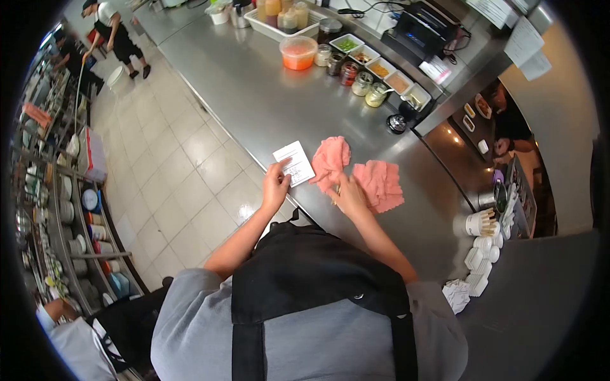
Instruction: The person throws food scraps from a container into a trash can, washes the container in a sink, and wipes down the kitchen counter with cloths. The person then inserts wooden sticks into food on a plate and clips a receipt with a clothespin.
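My left hand (pixel 275 187) grips the lower left edge of a white printed paper slip (pixel 298 166), which is over the near edge of the steel counter. The print is too small to read. Beside it lies a crumpled pink cloth (pixel 331 156). My right hand (pixel 350 197) is at the lower end of this cloth, its fingers drawn together. A small yellowish thing shows by those fingers, too small to name. Just right of my right hand lies a second pink cloth (pixel 381 184), loosely folded.
Along the counter (pixel 254 82) stand a tub of orange liquid (pixel 298 53), several jars (pixel 362 84), white topping trays (pixel 380 68) and a black printer (pixel 422 32). Cups (pixel 478 223) stand at right. Shelves (pixel 95 254) line the left; co-workers stand at upper left (pixel 114 32) and lower left (pixel 82 343).
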Tool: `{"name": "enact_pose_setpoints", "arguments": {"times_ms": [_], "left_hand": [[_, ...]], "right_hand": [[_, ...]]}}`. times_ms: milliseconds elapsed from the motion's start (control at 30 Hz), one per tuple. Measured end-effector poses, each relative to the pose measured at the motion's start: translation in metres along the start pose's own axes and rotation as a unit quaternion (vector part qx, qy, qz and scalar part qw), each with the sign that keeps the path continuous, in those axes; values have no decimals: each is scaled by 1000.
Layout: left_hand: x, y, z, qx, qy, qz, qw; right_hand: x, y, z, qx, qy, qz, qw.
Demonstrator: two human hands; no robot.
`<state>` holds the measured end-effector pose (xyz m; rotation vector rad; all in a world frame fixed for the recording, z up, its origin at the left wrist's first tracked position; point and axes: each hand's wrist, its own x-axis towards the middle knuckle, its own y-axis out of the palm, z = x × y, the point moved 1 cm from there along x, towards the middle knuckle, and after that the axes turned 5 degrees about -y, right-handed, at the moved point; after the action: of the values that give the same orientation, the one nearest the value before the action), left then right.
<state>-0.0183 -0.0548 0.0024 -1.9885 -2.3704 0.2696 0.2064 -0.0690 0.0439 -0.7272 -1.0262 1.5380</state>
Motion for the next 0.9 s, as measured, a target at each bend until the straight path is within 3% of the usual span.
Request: {"name": "enact_pose_setpoints", "arguments": {"times_ms": [67,100,133,167,200,233,400,467,600,900], "left_hand": [[4,-1,21,134,123,23,983],[0,-2,9,159,58,20,985],[0,-2,10,155,54,11,986],[-3,-4,11,216,120,-17,969],[-5,-5,13,277,185,-42,942],[-5,-5,16,272,146,-25,951],[-5,-8,19,286,154,-28,945],[-7,-8,17,284,155,-25,946],[-7,-8,16,303,156,-28,940],[-7,-9,11,332,152,-15,931]], "right_hand": [[-14,21,-20,31,16,73,997],[-16,23,-23,69,24,45,996],[-16,25,-27,107,33,18,994],[-15,28,-30,105,27,25,994],[-12,17,-22,117,42,-38,992],[-8,7,-15,129,56,-102,985],[24,10,15,299,-73,-85,948],[35,26,21,324,-81,25,942],[47,66,31,368,-56,20,928],[44,85,41,255,-132,5,958]]}}
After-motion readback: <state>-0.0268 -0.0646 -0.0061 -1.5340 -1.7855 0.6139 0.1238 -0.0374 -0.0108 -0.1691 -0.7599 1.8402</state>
